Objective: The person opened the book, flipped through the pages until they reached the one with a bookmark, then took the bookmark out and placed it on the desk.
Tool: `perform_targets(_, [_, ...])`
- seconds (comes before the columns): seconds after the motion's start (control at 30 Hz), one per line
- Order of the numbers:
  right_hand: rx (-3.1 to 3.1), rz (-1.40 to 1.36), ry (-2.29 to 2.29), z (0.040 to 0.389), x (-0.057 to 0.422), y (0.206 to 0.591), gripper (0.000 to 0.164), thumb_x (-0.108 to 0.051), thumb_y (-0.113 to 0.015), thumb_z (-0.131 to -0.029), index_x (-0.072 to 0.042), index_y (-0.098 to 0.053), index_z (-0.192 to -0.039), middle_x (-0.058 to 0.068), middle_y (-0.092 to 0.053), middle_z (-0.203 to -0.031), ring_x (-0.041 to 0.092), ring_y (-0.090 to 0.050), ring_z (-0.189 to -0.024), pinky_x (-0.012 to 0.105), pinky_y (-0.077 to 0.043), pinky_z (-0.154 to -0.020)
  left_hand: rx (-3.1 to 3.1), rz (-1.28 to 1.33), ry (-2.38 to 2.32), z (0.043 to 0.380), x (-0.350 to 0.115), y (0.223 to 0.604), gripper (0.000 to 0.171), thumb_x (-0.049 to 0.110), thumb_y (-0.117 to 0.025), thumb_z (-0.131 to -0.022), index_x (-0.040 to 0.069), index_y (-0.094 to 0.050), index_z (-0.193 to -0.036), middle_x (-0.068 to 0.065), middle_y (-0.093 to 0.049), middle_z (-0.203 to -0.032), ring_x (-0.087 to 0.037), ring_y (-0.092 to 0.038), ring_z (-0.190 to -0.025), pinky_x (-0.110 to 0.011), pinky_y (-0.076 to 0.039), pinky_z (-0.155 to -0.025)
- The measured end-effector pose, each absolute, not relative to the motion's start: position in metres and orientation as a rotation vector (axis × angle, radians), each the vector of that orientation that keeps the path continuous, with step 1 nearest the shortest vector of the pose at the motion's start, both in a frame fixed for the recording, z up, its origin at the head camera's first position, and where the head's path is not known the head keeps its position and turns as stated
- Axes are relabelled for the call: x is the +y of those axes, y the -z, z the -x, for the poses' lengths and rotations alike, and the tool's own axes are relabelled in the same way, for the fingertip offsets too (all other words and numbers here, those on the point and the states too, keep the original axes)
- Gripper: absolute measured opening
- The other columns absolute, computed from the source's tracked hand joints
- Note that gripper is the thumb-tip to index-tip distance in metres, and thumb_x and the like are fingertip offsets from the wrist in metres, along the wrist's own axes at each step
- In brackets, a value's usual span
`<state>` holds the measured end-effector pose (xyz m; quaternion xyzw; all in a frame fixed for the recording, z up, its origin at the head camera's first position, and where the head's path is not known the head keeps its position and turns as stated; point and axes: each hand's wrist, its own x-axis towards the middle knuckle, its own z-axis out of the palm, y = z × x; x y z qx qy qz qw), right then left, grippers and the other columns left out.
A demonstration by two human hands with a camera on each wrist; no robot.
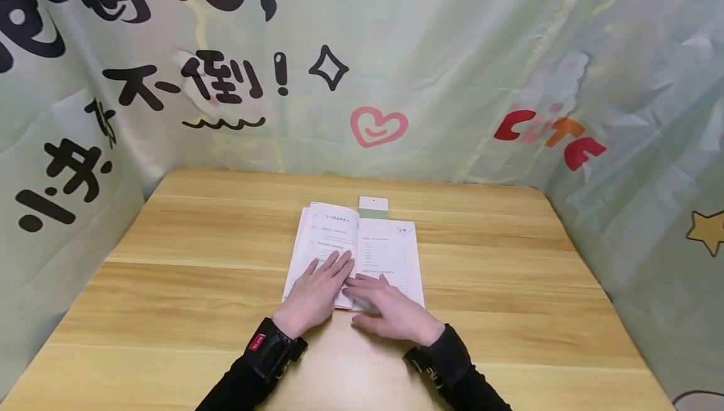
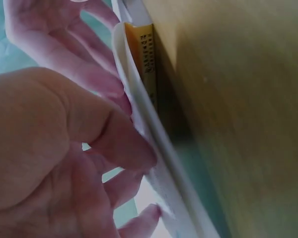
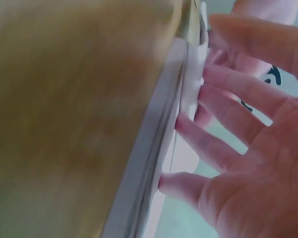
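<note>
An open book [image 1: 390, 247] with printed white pages lies on the wooden table. My left hand [image 1: 317, 291] rests flat on the lower part of the left page, fingers extended toward the spine. Across the gutter, my right hand [image 1: 393, 307] touches the lower right page with straight fingers, its fingertips close to the left hand. In the left wrist view, a yellow strip with dark print [image 2: 148, 54] shows under the pages at the spine. The right wrist view shows fingertips [image 3: 185, 121] against the page surface. Both hands cover part of the text.
A white and green card or tab [image 1: 373, 207] sticks out beyond the book's top edge. Around the book spreads the wooden table [image 1: 498, 285]. Fabric curtains [image 1: 452, 71] with printed characters, a heart and a star stand behind and at both sides.
</note>
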<state>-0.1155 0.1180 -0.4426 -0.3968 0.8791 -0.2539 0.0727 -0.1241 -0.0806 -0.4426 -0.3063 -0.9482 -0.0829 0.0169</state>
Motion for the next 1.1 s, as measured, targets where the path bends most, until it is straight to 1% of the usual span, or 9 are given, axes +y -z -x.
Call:
perform_targets(0.17, [2.583,1.214,0.832,0.12,0.124,0.44,0.051,-0.023,-0.066,-0.089,-0.002,-0.055,-0.134,0.01,-0.048,-0.143,0.024,-0.04,-0.132,0.062,-0.026,-0.107,-2.982,0.92,0.339,0.124,-0.08,0.442,0.05,0.015,-0.049,-0.095,0.002,-0.044,-0.143,-0.012,-0.039,-0.15,-0.032,-0.033,-0.136,-0.057,-0.032,-0.106])
perform_targets(0.27, [2.586,1.233,0.856,0.123,0.129,0.439,0.049,-0.021,-0.066,-0.089,-0.002,-0.055,-0.134,0.012,-0.052,-0.14,0.023,-0.045,-0.128,0.055,-0.034,-0.106,-3.003,0.892,0.374,0.123,-0.079,0.441,0.049,0.025,-0.045,-0.1,0.003,-0.043,-0.144,-0.012,-0.038,-0.15,-0.034,-0.032,-0.135,-0.059,-0.033,-0.105])
perform_targets(0.4, [2.599,1.195,0.895,0.126,0.135,0.439,0.042,-0.018,-0.065,-0.089,-0.004,-0.059,-0.129,0.01,-0.062,-0.128,0.019,-0.054,-0.119,0.042,-0.047,-0.099,-3.046,0.86,0.417,0.122,-0.078,0.441,0.054,0.036,-0.043,-0.101,0.007,-0.042,-0.146,-0.013,-0.035,-0.151,-0.036,-0.03,-0.136,-0.062,-0.033,-0.102])
perform_targets(0.53, [2.599,1.116,0.902,0.127,0.14,0.436,0.038,-0.018,-0.065,-0.09,-0.004,-0.062,-0.125,0.009,-0.066,-0.121,0.017,-0.058,-0.112,0.041,-0.05,-0.094,-3.064,0.845,0.426,0.121,-0.077,0.441,0.054,0.038,-0.044,-0.1,0.012,-0.042,-0.146,-0.015,-0.036,-0.151,-0.037,-0.03,-0.136,-0.064,-0.034,-0.101])
perform_targets(0.6, [2.599,1.085,0.893,0.128,0.142,0.435,0.038,-0.018,-0.065,-0.09,-0.002,-0.062,-0.125,0.01,-0.066,-0.121,0.018,-0.058,-0.112,0.042,-0.05,-0.094,-3.068,0.835,0.421,0.121,-0.076,0.441,0.053,0.038,-0.045,-0.1,0.013,-0.043,-0.146,-0.015,-0.036,-0.151,-0.037,-0.03,-0.136,-0.065,-0.034,-0.1])
perform_targets(0.67, [2.603,1.062,0.87,0.128,0.144,0.435,0.041,-0.018,-0.067,-0.088,-0.003,-0.061,-0.126,0.011,-0.064,-0.124,0.02,-0.056,-0.115,0.043,-0.047,-0.098,-3.07,0.823,0.417,0.121,-0.076,0.441,0.052,0.037,-0.046,-0.099,0.013,-0.044,-0.145,-0.014,-0.036,-0.151,-0.037,-0.031,-0.135,-0.066,-0.035,-0.099])
perform_targets(0.87, [2.609,1.043,0.791,0.128,0.149,0.435,0.058,-0.021,-0.078,-0.076,-0.003,-0.059,-0.128,0.015,-0.051,-0.14,0.028,-0.043,-0.13,0.048,-0.034,-0.108,-3.073,0.79,0.403,0.118,-0.075,0.439,0.051,0.037,-0.047,-0.099,0.013,-0.046,-0.144,-0.013,-0.038,-0.15,-0.036,-0.033,-0.135,-0.067,-0.036,-0.097])
perform_targets(0.97, [2.619,1.039,0.757,0.128,0.15,0.435,0.064,-0.02,-0.08,-0.073,-0.002,-0.057,-0.13,0.016,-0.048,-0.142,0.03,-0.04,-0.131,0.05,-0.033,-0.109,-3.078,0.781,0.388,0.118,-0.075,0.439,0.051,0.037,-0.047,-0.099,0.014,-0.046,-0.145,-0.013,-0.037,-0.151,-0.035,-0.032,-0.136,-0.067,-0.036,-0.097])
perform_targets(1.1, [2.644,1.031,0.711,0.127,0.15,0.435,0.065,-0.018,-0.081,-0.072,-0.001,-0.058,-0.13,0.017,-0.048,-0.142,0.031,-0.041,-0.131,0.05,-0.034,-0.108,-3.079,0.774,0.378,0.118,-0.074,0.44,0.051,0.037,-0.046,-0.099,0.014,-0.045,-0.145,-0.012,-0.036,-0.151,-0.035,-0.031,-0.136,-0.067,-0.035,-0.097])
